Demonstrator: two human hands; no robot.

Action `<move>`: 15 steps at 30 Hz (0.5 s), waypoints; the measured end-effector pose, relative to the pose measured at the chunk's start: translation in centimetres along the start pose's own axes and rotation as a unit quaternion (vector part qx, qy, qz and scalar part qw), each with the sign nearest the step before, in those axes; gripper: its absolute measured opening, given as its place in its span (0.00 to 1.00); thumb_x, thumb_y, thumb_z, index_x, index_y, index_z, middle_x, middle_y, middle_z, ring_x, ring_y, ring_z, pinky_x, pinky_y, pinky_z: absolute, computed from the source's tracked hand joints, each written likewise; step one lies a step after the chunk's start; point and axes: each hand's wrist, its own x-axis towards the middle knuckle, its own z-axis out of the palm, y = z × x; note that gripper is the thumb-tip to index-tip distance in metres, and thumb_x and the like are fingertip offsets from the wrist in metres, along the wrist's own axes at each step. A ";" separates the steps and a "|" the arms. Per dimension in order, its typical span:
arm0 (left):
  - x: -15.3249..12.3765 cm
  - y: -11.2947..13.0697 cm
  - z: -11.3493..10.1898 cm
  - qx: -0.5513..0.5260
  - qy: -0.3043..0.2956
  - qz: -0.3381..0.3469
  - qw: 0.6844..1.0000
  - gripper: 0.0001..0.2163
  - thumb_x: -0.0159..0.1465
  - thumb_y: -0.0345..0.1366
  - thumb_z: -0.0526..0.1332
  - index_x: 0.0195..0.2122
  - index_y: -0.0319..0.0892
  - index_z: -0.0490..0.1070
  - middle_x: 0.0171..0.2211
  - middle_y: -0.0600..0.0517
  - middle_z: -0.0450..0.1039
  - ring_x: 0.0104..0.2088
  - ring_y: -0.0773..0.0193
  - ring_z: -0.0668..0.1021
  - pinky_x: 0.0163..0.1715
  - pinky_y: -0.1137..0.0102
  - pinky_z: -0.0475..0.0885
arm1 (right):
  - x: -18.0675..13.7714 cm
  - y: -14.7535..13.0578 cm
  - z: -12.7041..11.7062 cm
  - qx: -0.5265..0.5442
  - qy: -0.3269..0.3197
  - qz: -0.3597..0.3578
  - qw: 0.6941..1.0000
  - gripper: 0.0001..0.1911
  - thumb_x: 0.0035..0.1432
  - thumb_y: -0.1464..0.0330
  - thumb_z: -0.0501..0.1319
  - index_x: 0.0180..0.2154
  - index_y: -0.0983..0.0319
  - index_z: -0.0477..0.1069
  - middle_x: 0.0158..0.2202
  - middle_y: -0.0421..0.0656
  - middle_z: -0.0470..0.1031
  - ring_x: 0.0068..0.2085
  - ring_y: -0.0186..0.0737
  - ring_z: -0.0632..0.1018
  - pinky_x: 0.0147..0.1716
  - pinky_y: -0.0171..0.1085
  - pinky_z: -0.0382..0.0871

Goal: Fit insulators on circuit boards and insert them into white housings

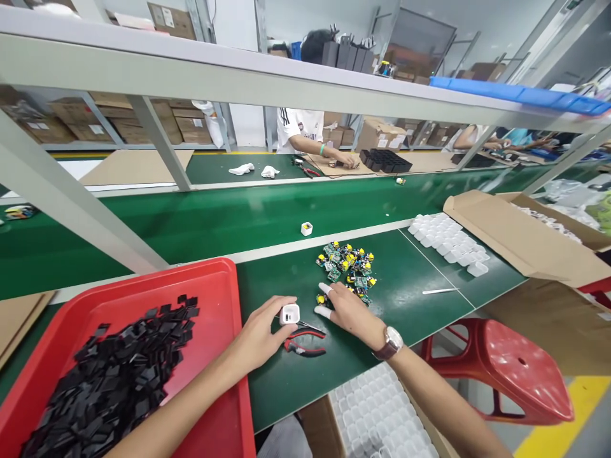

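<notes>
My left hand (pixel 265 331) grips a small white plastic housing (pixel 289 314) between thumb and fingers, its open side facing up with dark slots inside. Under that hand's fingertips lie red-and-black pliers (pixel 305 346) on the green table. My right hand (pixel 351 312), with white covers on two fingertips and a watch on the wrist, is at the near edge of a pile of small circuit boards (pixel 348 261) with yellow parts. Its thumb and finger are closed around one circuit board (pixel 321 299), mostly hidden by the hand.
A red tray (pixel 210 280) of black plates stands left. White housings (pixel 449 238) sit in rows at right, near a white stick (pixel 440 291) and cardboard box (pixel 515 235). One housing (pixel 306 228) lies on the belt. A red stool (pixel 520 362) stands right; a co-worker (pixel 300 130) sits opposite.
</notes>
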 end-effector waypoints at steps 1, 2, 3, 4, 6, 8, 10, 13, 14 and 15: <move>-0.1 -0.1 -0.1 -0.001 0.000 -0.002 1.000 0.18 0.66 0.32 0.65 0.57 0.51 0.72 0.52 0.52 0.78 0.51 0.58 0.81 0.54 0.63 0.77 | -0.1 0.0 -0.2 0.005 0.002 0.003 1.000 0.27 0.68 0.64 0.63 0.64 0.69 0.64 0.50 0.60 0.75 0.52 0.60 0.77 0.52 0.61 0.76; -0.3 -0.1 -0.2 -0.002 0.002 -0.005 1.000 0.18 0.66 0.32 0.65 0.57 0.52 0.71 0.53 0.52 0.78 0.52 0.58 0.81 0.54 0.63 0.77 | -0.3 0.1 -0.4 0.010 0.002 0.000 1.000 0.28 0.68 0.64 0.63 0.65 0.68 0.63 0.54 0.60 0.74 0.55 0.59 0.76 0.55 0.60 0.75; -0.4 -0.3 -0.3 -0.006 0.003 -0.008 1.000 0.19 0.66 0.32 0.65 0.58 0.52 0.71 0.54 0.53 0.78 0.53 0.58 0.81 0.55 0.63 0.76 | -0.4 0.3 -0.8 0.021 -0.003 -0.010 1.000 0.28 0.68 0.66 0.62 0.66 0.66 0.62 0.58 0.60 0.72 0.59 0.58 0.74 0.58 0.59 0.73; -0.5 -0.4 -0.3 -0.011 0.005 -0.010 1.000 0.19 0.66 0.32 0.65 0.58 0.52 0.71 0.55 0.53 0.78 0.53 0.58 0.81 0.55 0.63 0.76 | -0.6 0.5 -1.1 0.038 -0.011 -0.025 0.999 0.28 0.68 0.69 0.61 0.67 0.64 0.61 0.63 0.58 0.69 0.63 0.56 0.72 0.61 0.57 0.71; -0.7 -0.5 -0.2 -0.022 0.008 -0.010 1.000 0.20 0.66 0.32 0.65 0.59 0.53 0.71 0.55 0.53 0.78 0.54 0.58 0.81 0.57 0.63 0.76 | -0.8 1.0 -1.4 0.079 -0.032 -0.056 0.995 0.28 0.67 0.77 0.57 0.66 0.60 0.63 0.66 0.52 0.68 0.65 0.51 0.70 0.64 0.53 0.69; -0.8 -0.6 -0.1 -0.027 0.011 -0.010 1.000 0.21 0.66 0.32 0.65 0.59 0.52 0.70 0.55 0.52 0.78 0.54 0.58 0.81 0.57 0.62 0.75 | -1.0 1.4 -1.2 0.113 -0.042 -0.068 0.990 0.27 0.66 0.80 0.55 0.63 0.58 0.68 0.61 0.50 0.74 0.60 0.49 0.75 0.61 0.51 0.73; -0.9 -0.5 0.1 -0.028 0.015 -0.010 0.999 0.21 0.66 0.31 0.65 0.59 0.52 0.69 0.55 0.52 0.78 0.54 0.58 0.81 0.57 0.62 0.76 | -1.2 1.6 -0.5 0.128 -0.031 -0.056 0.990 0.20 0.66 0.76 0.59 0.57 0.59 0.74 0.54 0.51 0.79 0.53 0.50 0.80 0.54 0.51 0.77; -0.8 -0.3 0.3 -0.033 0.018 -0.007 0.999 0.19 0.66 0.31 0.65 0.58 0.51 0.70 0.53 0.52 0.79 0.51 0.59 0.81 0.54 0.63 0.77 | -1.6 1.5 0.7 0.154 0.013 -0.026 0.988 0.13 0.64 0.68 0.67 0.51 0.60 0.78 0.49 0.52 0.80 0.50 0.53 0.81 0.53 0.54 0.77; -0.8 -0.2 0.3 -0.035 0.018 -0.004 0.999 0.18 0.66 0.31 0.65 0.57 0.51 0.70 0.52 0.52 0.79 0.50 0.59 0.82 0.54 0.63 0.77 | -1.7 1.4 1.0 0.166 0.031 -0.016 0.986 0.13 0.64 0.67 0.68 0.50 0.59 0.78 0.50 0.52 0.80 0.50 0.53 0.81 0.54 0.55 0.77; -0.8 -0.1 0.4 -0.036 0.018 -0.001 0.999 0.17 0.66 0.31 0.65 0.56 0.50 0.70 0.51 0.52 0.79 0.50 0.60 0.81 0.53 0.64 0.77 | -1.9 1.1 1.3 0.179 0.050 -0.003 0.983 0.13 0.65 0.65 0.67 0.51 0.59 0.77 0.50 0.52 0.80 0.50 0.52 0.81 0.53 0.54 0.77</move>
